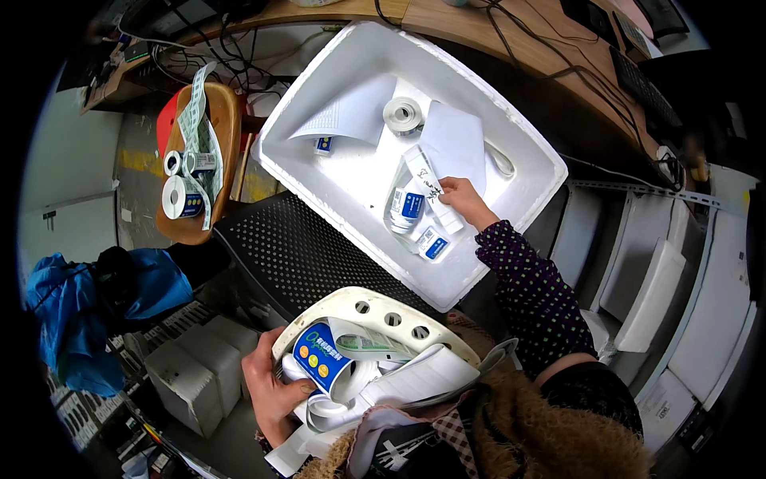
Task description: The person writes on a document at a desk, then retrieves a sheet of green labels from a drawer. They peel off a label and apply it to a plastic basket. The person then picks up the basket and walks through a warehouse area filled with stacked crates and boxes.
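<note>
My right hand point(465, 200) reaches into a large white foam box point(371, 251) and grips a white paper strip point(432, 185) that bears handwriting. Below that strip lie label rolls with blue print point(408, 205) and a blue-and-white label piece point(432, 243). A white label roll point(402, 116), a sheet with a printed table point(350, 117) and a blank white sheet point(453, 141) rest farther inside. Near my body, my left hand point(275, 383) clasps the side of a cream plastic basket point(341, 296), its thumb against a blue printed label roll point(320, 356). Paper strips fill the basket too.
The foam box rests over a black perforated chair seat point(281, 245). On a wooden stool point(230, 120) at left are label rolls point(179, 196) and long strips. Desks with cables point(574, 69) and a keyboard run behind. Foam boxes point(646, 299) stand at right, and more boxes point(185, 383) at lower left.
</note>
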`<state>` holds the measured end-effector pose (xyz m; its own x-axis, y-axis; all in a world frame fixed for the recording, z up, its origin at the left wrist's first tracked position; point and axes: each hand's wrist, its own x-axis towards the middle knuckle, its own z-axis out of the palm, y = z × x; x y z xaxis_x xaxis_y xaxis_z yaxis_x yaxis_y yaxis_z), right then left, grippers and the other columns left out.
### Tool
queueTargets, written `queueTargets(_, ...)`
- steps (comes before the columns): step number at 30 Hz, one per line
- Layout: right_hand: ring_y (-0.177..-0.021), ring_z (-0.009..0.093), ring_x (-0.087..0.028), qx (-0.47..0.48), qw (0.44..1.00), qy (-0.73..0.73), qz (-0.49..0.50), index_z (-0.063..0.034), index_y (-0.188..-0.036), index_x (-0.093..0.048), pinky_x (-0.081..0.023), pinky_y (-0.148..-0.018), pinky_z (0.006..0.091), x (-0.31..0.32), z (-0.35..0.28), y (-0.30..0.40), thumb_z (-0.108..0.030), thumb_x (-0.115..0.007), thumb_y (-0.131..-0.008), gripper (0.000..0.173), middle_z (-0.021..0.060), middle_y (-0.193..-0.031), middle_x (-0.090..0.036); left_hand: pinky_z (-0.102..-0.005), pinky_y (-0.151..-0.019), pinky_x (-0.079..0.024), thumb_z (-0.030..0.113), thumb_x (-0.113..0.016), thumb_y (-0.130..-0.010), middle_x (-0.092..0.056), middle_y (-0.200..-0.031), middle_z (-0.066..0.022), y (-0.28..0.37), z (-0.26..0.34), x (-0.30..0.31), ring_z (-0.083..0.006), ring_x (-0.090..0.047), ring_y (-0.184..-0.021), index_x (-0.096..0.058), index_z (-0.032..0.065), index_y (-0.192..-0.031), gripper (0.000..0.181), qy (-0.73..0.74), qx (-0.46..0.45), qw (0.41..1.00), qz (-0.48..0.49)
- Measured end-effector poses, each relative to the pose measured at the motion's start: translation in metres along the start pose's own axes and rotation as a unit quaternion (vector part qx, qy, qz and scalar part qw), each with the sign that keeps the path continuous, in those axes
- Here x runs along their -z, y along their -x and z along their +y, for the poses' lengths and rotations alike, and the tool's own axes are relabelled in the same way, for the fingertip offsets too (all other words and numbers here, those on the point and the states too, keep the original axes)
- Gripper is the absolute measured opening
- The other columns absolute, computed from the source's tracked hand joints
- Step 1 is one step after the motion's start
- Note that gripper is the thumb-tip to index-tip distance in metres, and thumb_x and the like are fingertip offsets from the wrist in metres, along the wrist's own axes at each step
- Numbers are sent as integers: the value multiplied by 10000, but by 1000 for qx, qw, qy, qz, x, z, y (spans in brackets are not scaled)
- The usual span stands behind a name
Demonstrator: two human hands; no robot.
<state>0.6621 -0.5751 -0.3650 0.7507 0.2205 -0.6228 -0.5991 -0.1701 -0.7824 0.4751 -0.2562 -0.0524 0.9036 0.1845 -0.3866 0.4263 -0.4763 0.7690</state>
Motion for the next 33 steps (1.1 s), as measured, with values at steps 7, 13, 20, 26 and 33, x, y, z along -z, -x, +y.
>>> queueTargets(7,-889,158,-627,41,998,36,-14,34,-1142,-622,-484,-805,267,1,9,-4,15,-570,-763,383,123,-1029,-675,-288,-753,-520,620,-805,-576,-700,-867,-125,-3,-1,0,-159,-671,-803,-573,-100,-1046,891,36,-5,999,-4)
queueTargets(13,-977,286,-600,256,759,489,345,-11,-1161,-609,-468,-858,372,-5,-2,8,-22,-623,-724,437,130,-1051,-646,-288,-750,-522,657,-790,-579,-701,-872,-120,0,-6,1,-157,-670,-806,-574,-99,-1052,918,18,-8,1000,3)
queueTargets(20,-1091,321,-525,258,826,498,51,-34,-1287,-485,-427,-898,429,-61,35,-8,-104,-692,-684,641,131,-1202,-560,-279,-743,-518,632,-794,-587,-697,-860,-114,-5,-2,0,-154,-667,-796,-575,-97,-1037,884,14,-14,1000,-9)
queueTargets(26,-1036,325,-553,144,861,488,26,-29,-1227,-489,-440,-848,441,-70,48,-23,-175,-752,-650,651,149,-1050,-601,-273,-746,-510,412,-823,-543,-696,-858,-106,-1,-5,3,-140,-658,-793,-589,-85,-1028,733,18,-3,1000,-4)
queueTargets(33,-854,376,-642,110,882,458,13,-67,-967,-627,-513,-760,443,-51,60,-12,-216,-770,-657,372,186,-898,-667,-288,-725,-529,519,-849,-496,-701,-827,-126,-4,0,5,-189,-693,-763,-612,-60,-1019,815,-61,-3,998,3)
